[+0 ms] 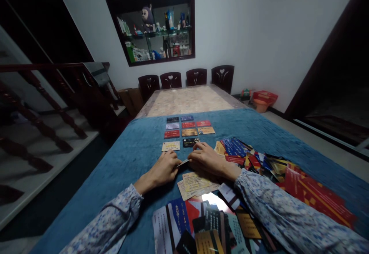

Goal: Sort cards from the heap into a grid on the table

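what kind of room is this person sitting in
Probably a home dining room: a long table with a row of wooden chairs at its far end, and a recessed wall shelf holding a plush toy and bottles.

blue cloth (137, 146), pale sleeves (271, 196) speckled blue, black VIP card (188, 143), pale yellow card (171, 146), dark brown chairs (223, 81)
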### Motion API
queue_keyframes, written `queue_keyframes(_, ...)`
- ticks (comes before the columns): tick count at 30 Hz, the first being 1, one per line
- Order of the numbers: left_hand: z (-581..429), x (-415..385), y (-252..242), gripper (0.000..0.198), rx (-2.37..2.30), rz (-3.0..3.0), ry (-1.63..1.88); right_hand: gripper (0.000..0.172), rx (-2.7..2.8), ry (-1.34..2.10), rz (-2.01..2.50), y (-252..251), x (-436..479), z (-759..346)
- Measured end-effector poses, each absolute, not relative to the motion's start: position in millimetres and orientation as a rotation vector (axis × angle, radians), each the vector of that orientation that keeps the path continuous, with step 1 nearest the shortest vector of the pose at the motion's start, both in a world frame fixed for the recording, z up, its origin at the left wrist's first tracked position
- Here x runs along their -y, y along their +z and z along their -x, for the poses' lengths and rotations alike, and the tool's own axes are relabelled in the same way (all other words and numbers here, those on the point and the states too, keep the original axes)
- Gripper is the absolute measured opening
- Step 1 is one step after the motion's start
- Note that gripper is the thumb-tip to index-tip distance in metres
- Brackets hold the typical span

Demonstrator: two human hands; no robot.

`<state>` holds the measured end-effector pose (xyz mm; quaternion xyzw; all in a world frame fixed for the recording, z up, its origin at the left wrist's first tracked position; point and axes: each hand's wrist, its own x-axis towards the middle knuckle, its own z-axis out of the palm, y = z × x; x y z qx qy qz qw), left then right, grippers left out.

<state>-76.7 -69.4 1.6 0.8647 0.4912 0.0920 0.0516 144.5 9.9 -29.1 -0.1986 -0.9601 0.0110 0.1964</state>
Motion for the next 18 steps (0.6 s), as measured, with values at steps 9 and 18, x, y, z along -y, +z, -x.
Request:
queue_keyframes(9, 84, 59, -5, 0.024, -1.456, -2.521, 0.540, 0.020, 2.625, 0.144, 0.701, -34, -15, -147)
queue_keyframes(18, 86, 57, -12, 0.021, -1.467, -2.385, 0.734, 0.008, 2.565, 0.220, 0.686, -28, -11, -149)
